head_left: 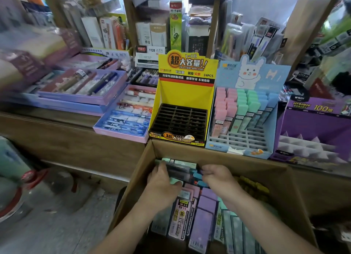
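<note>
Gripping lead-refill bundle [180,170] inside cardboard box [250,168]; loose packs [204,221] beneath.

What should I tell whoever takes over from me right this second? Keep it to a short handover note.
Left hand: fingers curled over the left end of the bundle of lead cases.
Right hand: fingers grip the bundle's right end.
Where: the bundle lies at the far end of the cardboard box, not yet lifted; more cases lie nearer in the box.
Done: nothing placed yet. The black tray of the yellow display has every slot empty.
Left: lift the bundle out, then probably fill that tray. The blue rabbit display beside it also has empty front slots.
</note>
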`<state>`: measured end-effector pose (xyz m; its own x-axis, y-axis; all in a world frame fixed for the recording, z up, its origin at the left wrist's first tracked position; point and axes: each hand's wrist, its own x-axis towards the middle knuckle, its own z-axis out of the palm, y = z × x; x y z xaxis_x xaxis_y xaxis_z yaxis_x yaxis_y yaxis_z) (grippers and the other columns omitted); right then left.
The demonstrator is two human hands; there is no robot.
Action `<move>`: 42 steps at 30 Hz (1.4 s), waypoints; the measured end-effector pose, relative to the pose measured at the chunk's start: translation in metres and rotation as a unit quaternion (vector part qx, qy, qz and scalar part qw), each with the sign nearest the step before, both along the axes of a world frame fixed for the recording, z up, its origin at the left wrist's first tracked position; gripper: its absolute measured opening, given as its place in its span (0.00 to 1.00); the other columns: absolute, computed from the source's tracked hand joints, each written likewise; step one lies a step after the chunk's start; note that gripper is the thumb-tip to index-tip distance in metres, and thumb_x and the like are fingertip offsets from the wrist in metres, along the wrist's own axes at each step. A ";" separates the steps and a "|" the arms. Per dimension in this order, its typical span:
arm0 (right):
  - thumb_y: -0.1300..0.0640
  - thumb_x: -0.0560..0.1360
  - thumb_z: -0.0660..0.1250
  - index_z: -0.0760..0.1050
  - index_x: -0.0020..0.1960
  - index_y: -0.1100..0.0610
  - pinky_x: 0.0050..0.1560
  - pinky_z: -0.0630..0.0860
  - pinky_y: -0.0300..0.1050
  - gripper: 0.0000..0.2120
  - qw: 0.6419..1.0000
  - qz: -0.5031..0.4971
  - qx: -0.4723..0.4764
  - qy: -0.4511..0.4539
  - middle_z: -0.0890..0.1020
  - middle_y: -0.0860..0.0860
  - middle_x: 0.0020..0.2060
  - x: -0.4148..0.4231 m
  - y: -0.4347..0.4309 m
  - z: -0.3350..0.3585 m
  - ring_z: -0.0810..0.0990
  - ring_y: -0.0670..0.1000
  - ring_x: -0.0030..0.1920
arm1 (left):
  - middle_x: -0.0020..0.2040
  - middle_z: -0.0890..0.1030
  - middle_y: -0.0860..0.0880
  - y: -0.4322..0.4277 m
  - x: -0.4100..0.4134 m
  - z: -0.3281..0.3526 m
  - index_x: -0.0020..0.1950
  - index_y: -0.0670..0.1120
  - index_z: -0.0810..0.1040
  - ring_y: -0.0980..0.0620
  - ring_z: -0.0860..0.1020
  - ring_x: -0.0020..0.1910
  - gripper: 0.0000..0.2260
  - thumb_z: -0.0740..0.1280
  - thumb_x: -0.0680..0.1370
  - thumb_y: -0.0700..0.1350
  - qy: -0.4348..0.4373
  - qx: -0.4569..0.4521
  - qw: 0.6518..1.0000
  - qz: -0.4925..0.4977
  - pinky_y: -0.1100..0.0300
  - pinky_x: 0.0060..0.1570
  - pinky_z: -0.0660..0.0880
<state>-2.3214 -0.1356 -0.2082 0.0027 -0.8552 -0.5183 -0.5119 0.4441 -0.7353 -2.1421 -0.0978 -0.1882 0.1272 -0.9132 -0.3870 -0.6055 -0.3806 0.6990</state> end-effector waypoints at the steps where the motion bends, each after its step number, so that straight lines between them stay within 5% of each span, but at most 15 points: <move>1: 0.68 0.80 0.63 0.71 0.74 0.59 0.72 0.70 0.45 0.23 1.000 -0.002 0.003 -0.004 0.79 0.51 0.64 0.000 0.000 0.000 0.76 0.50 0.64 | 0.69 0.71 0.51 0.000 0.000 0.000 0.74 0.51 0.65 0.48 0.67 0.73 0.28 0.70 0.76 0.47 0.000 -0.004 1.000 -0.004 0.46 0.73 0.66; 6: 0.69 0.79 0.62 0.73 0.73 0.59 0.74 0.71 0.52 0.23 1.000 -0.016 0.005 -0.020 0.80 0.51 0.62 -0.001 -0.002 -0.001 0.77 0.52 0.65 | 0.58 0.71 0.56 0.000 -0.002 0.002 0.70 0.52 0.70 0.51 0.72 0.65 0.22 0.69 0.77 0.44 0.015 -0.045 0.999 0.022 0.54 0.66 0.71; 13: 0.71 0.79 0.61 0.74 0.72 0.58 0.73 0.72 0.52 0.24 1.000 -0.018 0.002 -0.013 0.80 0.51 0.62 -0.001 -0.001 -0.001 0.77 0.51 0.65 | 0.67 0.65 0.59 -0.004 0.000 -0.006 0.77 0.54 0.60 0.54 0.67 0.71 0.31 0.69 0.77 0.43 0.049 -0.063 0.996 0.035 0.60 0.65 0.65; 16: 0.71 0.79 0.61 0.74 0.72 0.57 0.73 0.72 0.52 0.24 1.000 -0.015 0.000 -0.012 0.80 0.50 0.62 -0.002 0.000 -0.001 0.78 0.51 0.64 | 0.66 0.69 0.58 -0.008 0.001 -0.008 0.74 0.57 0.62 0.55 0.72 0.63 0.29 0.68 0.76 0.43 0.064 -0.040 0.996 0.047 0.59 0.60 0.69; 19: 0.71 0.79 0.62 0.73 0.73 0.57 0.73 0.72 0.51 0.24 1.000 -0.010 -0.002 -0.009 0.80 0.50 0.61 -0.003 0.000 -0.001 0.78 0.51 0.64 | 0.54 0.76 0.58 -0.013 0.005 -0.010 0.68 0.56 0.67 0.58 0.76 0.50 0.22 0.67 0.76 0.44 0.059 -0.030 0.995 0.070 0.60 0.51 0.71; 22: 0.70 0.79 0.62 0.73 0.73 0.57 0.71 0.72 0.47 0.24 1.000 -0.008 -0.003 0.000 0.80 0.50 0.62 -0.001 0.000 -0.001 0.77 0.50 0.64 | 0.44 0.71 0.65 -0.017 0.007 -0.013 0.68 0.57 0.67 0.65 0.72 0.40 0.22 0.67 0.77 0.44 0.050 -0.036 0.996 0.070 0.66 0.39 0.69; 25: 0.69 0.79 0.62 0.74 0.73 0.57 0.63 0.73 0.42 0.23 1.000 -0.003 -0.013 0.017 0.79 0.48 0.57 0.002 0.000 -0.001 0.76 0.49 0.60 | 0.44 0.68 0.67 -0.020 0.006 -0.013 0.68 0.59 0.67 0.69 0.69 0.39 0.22 0.67 0.76 0.45 0.043 -0.036 0.996 0.063 0.68 0.41 0.66; 28: 0.69 0.79 0.61 0.78 0.66 0.55 0.55 0.75 0.42 0.19 0.999 0.011 -0.011 0.043 0.82 0.49 0.54 0.002 0.001 0.000 0.79 0.49 0.55 | 0.46 0.74 0.58 -0.024 0.005 -0.013 0.64 0.56 0.67 0.61 0.73 0.36 0.20 0.67 0.75 0.45 0.039 -0.018 0.997 0.059 0.71 0.29 0.68; 32: 0.68 0.79 0.60 0.75 0.47 0.50 0.59 0.79 0.51 0.14 0.996 0.043 0.010 0.072 0.83 0.51 0.48 0.003 0.002 0.004 0.80 0.48 0.47 | 0.60 0.76 0.36 -0.030 0.002 -0.011 0.68 0.49 0.68 0.44 0.79 0.46 0.22 0.66 0.74 0.43 0.040 0.017 0.997 0.060 0.60 0.38 0.72; 35: 0.66 0.79 0.60 0.77 0.55 0.50 0.40 0.75 0.42 0.14 0.996 0.059 0.014 0.064 0.82 0.50 0.47 0.005 0.001 0.005 0.79 0.47 0.42 | 0.55 0.76 0.40 -0.036 0.001 -0.009 0.63 0.45 0.72 0.48 0.76 0.41 0.17 0.64 0.74 0.42 0.051 0.027 0.997 0.058 0.58 0.38 0.72; 37: 0.67 0.78 0.60 0.76 0.63 0.52 0.37 0.72 0.41 0.18 0.997 0.054 0.020 0.043 0.82 0.51 0.48 0.006 0.001 0.005 0.78 0.48 0.42 | 0.52 0.74 0.41 -0.038 0.001 -0.009 0.63 0.43 0.72 0.49 0.73 0.39 0.17 0.63 0.74 0.41 0.054 0.039 0.996 0.055 0.59 0.37 0.70; 42: 0.68 0.77 0.61 0.72 0.74 0.53 0.62 0.79 0.49 0.27 0.999 0.015 0.048 -0.011 0.82 0.53 0.59 0.007 -0.002 0.000 0.80 0.53 0.57 | 0.67 0.72 0.31 -0.041 -0.001 -0.013 0.65 0.40 0.73 0.50 0.70 0.36 0.18 0.62 0.74 0.39 0.044 0.035 0.997 0.058 0.62 0.33 0.66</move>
<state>-2.3146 -0.1371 -0.2077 0.0396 -0.8009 -0.5975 -0.5100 0.4981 -0.7013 -2.1436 -0.1384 -0.2015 0.1924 -0.8648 -0.4638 -0.4923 -0.4939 0.7167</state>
